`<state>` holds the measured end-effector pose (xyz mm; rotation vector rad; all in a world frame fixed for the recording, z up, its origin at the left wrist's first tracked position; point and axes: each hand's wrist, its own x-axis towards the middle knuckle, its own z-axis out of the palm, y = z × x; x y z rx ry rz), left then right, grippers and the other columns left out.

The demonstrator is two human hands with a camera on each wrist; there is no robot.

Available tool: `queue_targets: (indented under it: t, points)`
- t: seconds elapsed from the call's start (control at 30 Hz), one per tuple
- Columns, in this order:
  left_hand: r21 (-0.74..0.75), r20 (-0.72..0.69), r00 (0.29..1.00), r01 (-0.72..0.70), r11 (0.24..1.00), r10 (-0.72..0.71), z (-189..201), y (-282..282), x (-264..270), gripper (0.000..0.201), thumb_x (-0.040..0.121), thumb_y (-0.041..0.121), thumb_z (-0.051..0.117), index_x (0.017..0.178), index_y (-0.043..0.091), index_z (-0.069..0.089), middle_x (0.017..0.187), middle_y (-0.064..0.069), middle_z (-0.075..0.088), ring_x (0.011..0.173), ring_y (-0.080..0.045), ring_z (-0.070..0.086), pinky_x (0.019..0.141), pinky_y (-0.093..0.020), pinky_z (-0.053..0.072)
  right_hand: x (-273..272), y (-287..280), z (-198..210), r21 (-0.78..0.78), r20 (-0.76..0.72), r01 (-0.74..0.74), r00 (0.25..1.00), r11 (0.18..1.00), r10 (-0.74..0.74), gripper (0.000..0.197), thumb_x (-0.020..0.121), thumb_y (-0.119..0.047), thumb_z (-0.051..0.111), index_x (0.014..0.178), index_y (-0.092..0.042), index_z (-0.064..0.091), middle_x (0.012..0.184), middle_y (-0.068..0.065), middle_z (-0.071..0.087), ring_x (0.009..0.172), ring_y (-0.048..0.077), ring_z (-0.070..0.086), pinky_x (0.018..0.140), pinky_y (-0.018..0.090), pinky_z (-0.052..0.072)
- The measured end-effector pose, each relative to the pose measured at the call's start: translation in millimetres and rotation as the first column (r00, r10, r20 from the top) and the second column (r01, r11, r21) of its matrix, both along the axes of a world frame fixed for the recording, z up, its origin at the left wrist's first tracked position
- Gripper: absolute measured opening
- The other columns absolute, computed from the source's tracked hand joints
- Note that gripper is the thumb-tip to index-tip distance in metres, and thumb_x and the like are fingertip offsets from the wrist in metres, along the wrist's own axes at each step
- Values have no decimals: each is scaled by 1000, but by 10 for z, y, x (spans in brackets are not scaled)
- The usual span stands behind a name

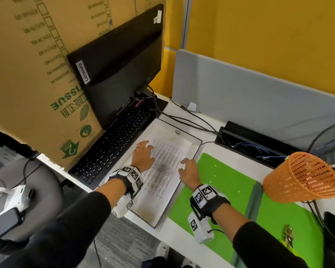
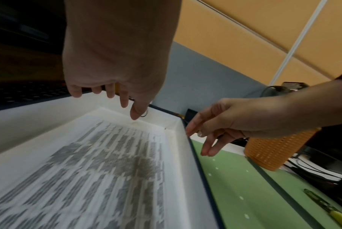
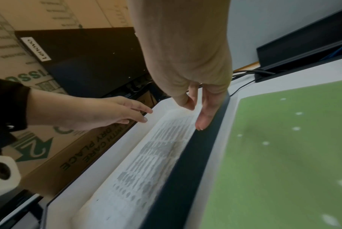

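A cardboard box (image 1: 37,74) stands at the far left, with a black monitor (image 1: 124,70) in front of it and a black keyboard (image 1: 112,146) lying beside a shallow white tray (image 1: 162,128). The tray rests on the white tabletop (image 1: 207,132) between the keyboard and a green mat (image 1: 220,182). A printed sheet (image 1: 162,171) lies flat inside the tray.

The left hand (image 1: 143,155) is positioned over the left part of the sheet, fingers spread and relaxed, gripping nothing. Contact with the paper cannot be determined.

The right hand (image 1: 189,171) is positioned at the tray's dark right rim, fingers loosely extended and gripping nothing, with one fingertip (image 3: 202,124) at the rim.

An orange mesh basket (image 1: 302,176) lies tilted at the far right, past the mat.
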<state>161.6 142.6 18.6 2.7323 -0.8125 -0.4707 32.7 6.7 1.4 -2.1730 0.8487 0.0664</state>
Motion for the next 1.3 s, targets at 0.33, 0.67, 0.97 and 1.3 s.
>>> queue_targets:
  t: [0.33,0.67,0.97,1.3]
  points:
    - [-40,36,875,484,874,-482,89,-1129,-633,47,87,21,57,133,17,47,150,-1,30,141,-19,23,111,-38,22,-982,-1016,-80,-100,78,337,941,936,-330,25,81,6,55,103,1,64,112,20,64,108,32,57,99,40,45]
    - [198,-125,612,787,585,-781,-368,-1706,-1664,83,86,43,59,150,14,15,160,-2,8,148,-22,4,117,-50,2,-1892,-1413,-383,-126,53,419,908,899,-416,31,80,12,55,109,5,62,115,22,61,106,34,59,97,40,47]
    - [251,-133,645,756,604,-753,-574,-1922,-1936,98,81,47,64,151,11,6,160,-5,-4,148,-24,-3,118,-53,3,-1862,-1445,-516,-159,46,251,968,955,-247,29,78,4,64,106,-2,66,110,15,63,105,29,57,99,39,44]
    - [317,-79,667,722,616,-741,-592,-1977,-2005,102,76,47,69,150,10,9,160,-6,2,148,-24,4,116,-55,11,-1793,-1395,-560,-253,98,269,963,929,-252,14,76,-2,69,90,-1,71,94,14,66,91,27,59,82,33,48]
